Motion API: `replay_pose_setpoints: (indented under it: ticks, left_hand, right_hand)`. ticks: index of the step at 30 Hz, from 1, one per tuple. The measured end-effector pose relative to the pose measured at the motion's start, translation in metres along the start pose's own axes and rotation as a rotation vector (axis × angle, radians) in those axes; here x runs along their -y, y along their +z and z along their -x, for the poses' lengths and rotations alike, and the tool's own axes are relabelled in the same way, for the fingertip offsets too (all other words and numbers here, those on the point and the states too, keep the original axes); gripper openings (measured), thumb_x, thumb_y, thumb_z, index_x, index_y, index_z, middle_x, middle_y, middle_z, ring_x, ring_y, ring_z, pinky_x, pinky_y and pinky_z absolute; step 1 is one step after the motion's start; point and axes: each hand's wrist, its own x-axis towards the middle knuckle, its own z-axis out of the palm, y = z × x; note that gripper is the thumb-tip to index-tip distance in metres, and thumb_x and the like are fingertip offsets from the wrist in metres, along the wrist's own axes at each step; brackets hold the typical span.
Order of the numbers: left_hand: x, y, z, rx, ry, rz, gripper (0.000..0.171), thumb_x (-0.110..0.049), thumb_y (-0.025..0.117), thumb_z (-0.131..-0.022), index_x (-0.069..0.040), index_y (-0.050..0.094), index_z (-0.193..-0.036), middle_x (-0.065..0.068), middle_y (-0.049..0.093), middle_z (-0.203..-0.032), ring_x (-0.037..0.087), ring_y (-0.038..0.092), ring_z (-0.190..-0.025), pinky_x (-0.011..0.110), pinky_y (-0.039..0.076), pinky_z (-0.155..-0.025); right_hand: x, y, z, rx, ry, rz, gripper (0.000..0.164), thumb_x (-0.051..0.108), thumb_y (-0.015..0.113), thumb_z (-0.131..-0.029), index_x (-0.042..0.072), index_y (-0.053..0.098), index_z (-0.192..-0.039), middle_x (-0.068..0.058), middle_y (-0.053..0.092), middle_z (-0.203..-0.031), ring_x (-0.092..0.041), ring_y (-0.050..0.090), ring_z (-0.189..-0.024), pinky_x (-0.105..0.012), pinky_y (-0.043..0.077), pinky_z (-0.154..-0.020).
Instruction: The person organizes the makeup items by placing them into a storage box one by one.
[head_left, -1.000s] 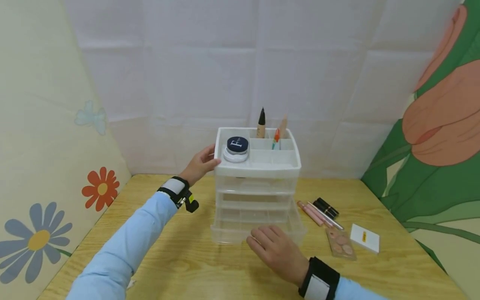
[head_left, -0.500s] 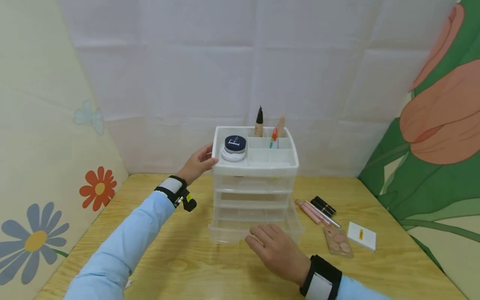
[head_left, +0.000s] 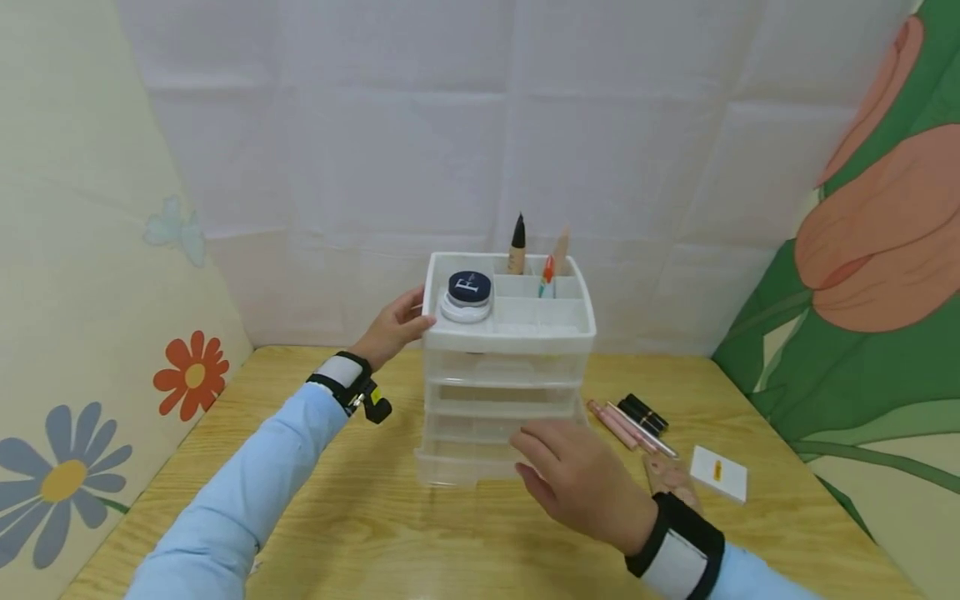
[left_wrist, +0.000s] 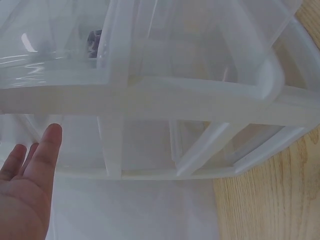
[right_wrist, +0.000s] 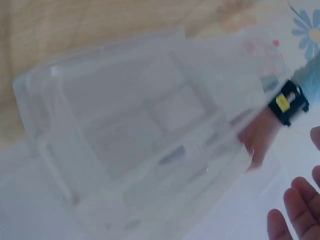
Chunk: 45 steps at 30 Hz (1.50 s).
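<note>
A white organizer (head_left: 510, 342) with clear drawers stands mid-table, its bottom drawer (head_left: 448, 472) pulled forward. My left hand (head_left: 390, 327) rests against the organizer's left side near the top, thumb at the rim; the left wrist view shows extended fingers (left_wrist: 44, 155) along that side. In front of the bottom drawer, my right hand (head_left: 588, 483) hovers with relaxed fingers and holds nothing. It hides the drawer's right part and overlaps a makeup palette (head_left: 667, 472). The right wrist view, blurred, looks into a divided drawer (right_wrist: 120, 122).
On the organizer's top sit a dark-lidded round case (head_left: 469, 286), a black-tipped beige bottle (head_left: 517, 248) and a red-tipped stick (head_left: 547, 271). To its right lie pink tubes (head_left: 615, 426), black tubes (head_left: 643, 414) and a flat white box (head_left: 718, 473).
My right hand has moved right and slightly up from the drawer's front, now partly covering the palette. The left hand stays at the organizer's side.
</note>
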Motion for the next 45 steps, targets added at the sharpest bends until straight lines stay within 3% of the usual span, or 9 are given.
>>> replay_pose_setpoints:
  ticks: [12, 19, 20, 23, 26, 29, 31, 35, 45]
  left_hand:
    - [0.003, -0.005, 0.001, 0.019, -0.003, 0.008, 0.062, -0.008, 0.051, -0.098, -0.002, 0.024, -0.153, 0.024, 0.037, -0.148, 0.038, 0.041, -0.131, 0.048, 0.042, -0.102]
    - [0.002, -0.007, 0.005, 0.014, 0.009, -0.002, 0.063, -0.011, 0.052, -0.097, -0.002, 0.023, -0.153, 0.025, 0.038, -0.147, 0.038, 0.041, -0.131, 0.048, 0.042, -0.102]
    - [0.002, -0.007, 0.005, 0.012, 0.011, -0.004, 0.064, -0.011, 0.052, -0.097, -0.002, 0.023, -0.153, 0.025, 0.038, -0.147, 0.038, 0.041, -0.131, 0.048, 0.042, -0.102]
    - [0.003, -0.008, 0.005, 0.008, 0.014, 0.001, 0.064, -0.011, 0.051, -0.096, -0.001, 0.023, -0.153, 0.025, 0.039, -0.146, 0.037, 0.041, -0.131, 0.047, 0.043, -0.102]
    - [0.004, -0.007, 0.004, 0.007, 0.017, 0.015, 0.063, -0.009, 0.051, -0.096, -0.001, 0.024, -0.152, 0.025, 0.039, -0.146, 0.037, 0.041, -0.131, 0.045, 0.044, -0.101]
    - [0.004, -0.006, 0.003, 0.013, 0.023, 0.034, 0.062, -0.008, 0.051, -0.096, 0.0, 0.024, -0.152, 0.026, 0.039, -0.146, 0.038, 0.042, -0.131, 0.045, 0.045, -0.1]
    - [0.005, -0.005, 0.002, 0.014, 0.025, 0.04, 0.062, -0.008, 0.051, -0.096, 0.0, 0.024, -0.152, 0.025, 0.039, -0.146, 0.037, 0.042, -0.13, 0.044, 0.045, -0.1]
    - [0.006, -0.003, -0.001, 0.014, 0.026, 0.04, 0.062, -0.009, 0.052, -0.097, -0.002, 0.025, -0.152, 0.023, 0.041, -0.146, 0.036, 0.043, -0.13, 0.045, 0.045, -0.1]
    - [0.004, -0.002, 0.0, 0.007, 0.014, 0.034, 0.063, -0.011, 0.052, -0.096, -0.004, 0.025, -0.153, 0.022, 0.04, -0.146, 0.035, 0.043, -0.13, 0.046, 0.044, -0.101]
  right_hand:
    - [-0.052, -0.048, 0.004, -0.12, 0.14, 0.097, 0.045, 0.037, 0.043, -0.102, -0.002, 0.064, -0.104, -0.015, 0.064, -0.094, -0.029, 0.064, -0.078, -0.044, 0.055, -0.062]
    - [-0.089, -0.04, 0.026, -0.09, 0.2, 0.096, 0.046, 0.038, 0.044, -0.101, -0.004, 0.062, -0.105, -0.017, 0.062, -0.095, -0.031, 0.062, -0.083, -0.044, 0.054, -0.063]
    - [-0.093, -0.037, 0.029, -0.08, 0.214, 0.091, 0.043, 0.036, 0.049, -0.099, -0.004, 0.062, -0.105, -0.017, 0.063, -0.096, -0.031, 0.062, -0.084, -0.045, 0.055, -0.063]
    - [-0.105, -0.026, 0.04, -0.01, 0.321, 0.052, 0.031, 0.025, 0.065, -0.092, -0.003, 0.063, -0.105, -0.016, 0.064, -0.095, -0.03, 0.062, -0.084, -0.045, 0.054, -0.065]
    - [-0.112, -0.016, 0.049, 0.128, 0.517, -0.035, 0.029, 0.01, 0.072, -0.084, -0.004, 0.063, -0.108, -0.017, 0.065, -0.095, -0.032, 0.063, -0.084, -0.046, 0.054, -0.067]
    - [-0.119, -0.007, 0.056, 0.302, 0.718, -0.107, 0.032, 0.011, 0.071, -0.086, -0.007, 0.062, -0.112, -0.02, 0.066, -0.097, -0.035, 0.063, -0.087, -0.048, 0.054, -0.07]
    - [-0.124, 0.001, 0.062, 0.4, 0.8, -0.13, 0.033, 0.012, 0.069, -0.088, -0.009, 0.062, -0.113, -0.02, 0.066, -0.097, -0.034, 0.064, -0.087, -0.049, 0.054, -0.072]
    - [-0.135, 0.019, 0.076, 0.51, 0.853, -0.129, 0.03, 0.015, 0.066, -0.091, -0.01, 0.064, -0.108, -0.019, 0.066, -0.093, -0.032, 0.063, -0.084, -0.049, 0.053, -0.072]
    - [-0.151, 0.049, 0.092, 0.528, 0.886, -0.11, 0.026, 0.02, 0.066, -0.091, -0.006, 0.068, -0.089, -0.014, 0.066, -0.081, -0.029, 0.062, -0.073, -0.047, 0.052, -0.067]
